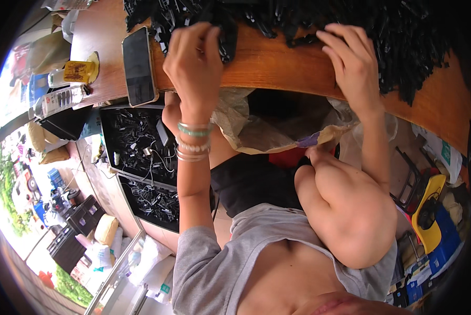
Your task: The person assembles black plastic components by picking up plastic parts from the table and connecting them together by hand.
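Observation:
A heap of small black plastic parts (403, 47) spreads along the far side of the brown wooden table (277, 65). My left hand (193, 63) is curled over the table beside the heap, fingers bent together; whatever is in them is hidden. Bracelets circle that wrist. At the heap's front edge my right hand (353, 63) has its fingers apart, the fingertips close to a few loose black parts (303, 39). Whether they touch is hard to see. Below the table edge, between my arms, a clear plastic bag (235, 118) hangs with its mouth open.
A dark-screened phone (137, 68) lies left of my left hand. Farther left sits a yellow roll-like item (81, 71). Two black trays (146, 180) of parts and cables stand below the table. My raised knee (351, 220) is under my right arm. A yellow object (428, 215) stands right.

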`<state>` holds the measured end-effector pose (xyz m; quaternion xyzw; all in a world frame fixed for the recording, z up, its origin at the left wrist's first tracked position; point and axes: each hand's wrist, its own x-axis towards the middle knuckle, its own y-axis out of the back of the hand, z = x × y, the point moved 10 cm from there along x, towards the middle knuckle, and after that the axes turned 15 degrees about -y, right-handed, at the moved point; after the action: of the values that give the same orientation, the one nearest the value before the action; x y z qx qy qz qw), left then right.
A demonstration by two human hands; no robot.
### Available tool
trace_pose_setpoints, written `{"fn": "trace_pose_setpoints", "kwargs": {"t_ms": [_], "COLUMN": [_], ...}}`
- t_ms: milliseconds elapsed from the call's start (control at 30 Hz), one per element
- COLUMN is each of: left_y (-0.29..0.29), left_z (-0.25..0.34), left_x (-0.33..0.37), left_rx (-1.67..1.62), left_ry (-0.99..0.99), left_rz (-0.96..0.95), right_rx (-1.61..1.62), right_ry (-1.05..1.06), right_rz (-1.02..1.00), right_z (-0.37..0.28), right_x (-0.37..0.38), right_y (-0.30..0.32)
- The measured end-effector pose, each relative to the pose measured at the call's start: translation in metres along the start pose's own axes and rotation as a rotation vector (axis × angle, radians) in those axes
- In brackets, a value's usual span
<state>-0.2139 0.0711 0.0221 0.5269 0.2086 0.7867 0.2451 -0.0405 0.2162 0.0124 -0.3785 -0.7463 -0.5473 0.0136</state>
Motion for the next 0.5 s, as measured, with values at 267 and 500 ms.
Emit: {"fn": "trace_pose_setpoints", "kwargs": {"t_ms": [267,500], "left_y": [-0.009,-0.011], "left_z": [-0.023,-0.025], "left_x": [0.023,0.015], "left_rx": [0.316,0.304], "left_ry": [-0.090,-0.054], "left_rz": [-0.121,-0.169], "right_rx": [-0.120,0.458], "right_ry": [0.013,-0.140], "right_rz": [0.075,0.066], "right_z": [0.011,0.016], "right_x": [0.010,-0.010], "right_y": [-0.006,0.022]}}
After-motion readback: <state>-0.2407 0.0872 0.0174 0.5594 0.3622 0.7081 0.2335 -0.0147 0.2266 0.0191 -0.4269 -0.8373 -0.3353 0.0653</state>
